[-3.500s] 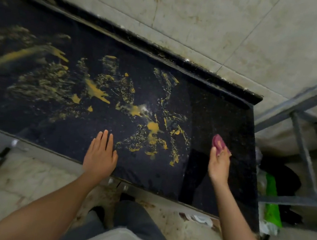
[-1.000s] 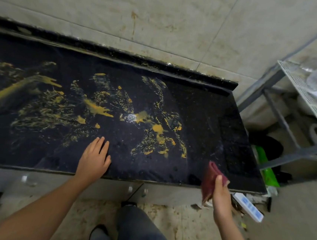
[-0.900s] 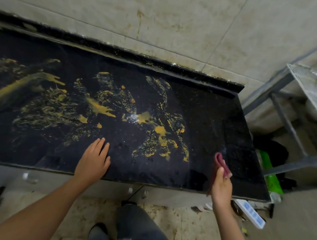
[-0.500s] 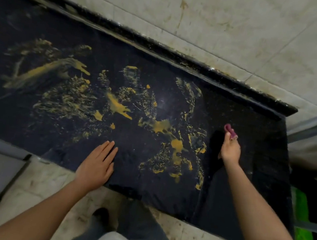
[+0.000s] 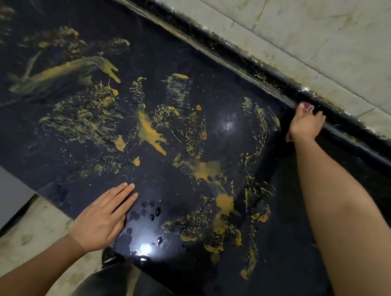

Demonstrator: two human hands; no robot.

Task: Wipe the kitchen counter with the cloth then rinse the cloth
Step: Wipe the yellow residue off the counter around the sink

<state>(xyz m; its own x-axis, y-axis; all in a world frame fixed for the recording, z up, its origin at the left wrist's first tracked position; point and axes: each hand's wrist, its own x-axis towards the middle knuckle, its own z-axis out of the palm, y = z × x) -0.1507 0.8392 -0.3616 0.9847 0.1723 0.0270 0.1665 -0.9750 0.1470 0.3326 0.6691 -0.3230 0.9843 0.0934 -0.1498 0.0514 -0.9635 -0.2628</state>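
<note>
Your right hand (image 5: pixel 305 125) is at the far edge of the counter (image 5: pixel 222 62), up against the raised black lip (image 5: pixel 246 57) below the wall tiles (image 5: pixel 320 28); its fingers are closed around the cloth (image 5: pixel 306 107), of which only a small reddish bit shows past the fingertips. Your left hand (image 5: pixel 103 219) lies flat on the near edge with straight fingers, holding nothing, just bracing you.

The yellow smears (image 5: pixel 150 134) spread from the middle of the counter out to the left, and the strip to the right of your arm looks darker and cleaner; so this reads as the start of a stroke, with most of the wiping ahead. Open the cloth out under your palm if you can; a bunched wad touches little and only drags the paste about. Press flat and pull from the far lip toward the near edge in one straight pass; then step left, overlapping each lane. The thick blobs near the middle will likely need a fold to a fresh face; otherwise you may smear them thinner rather than lift them. Move the left hand before its patch comes due.
</note>
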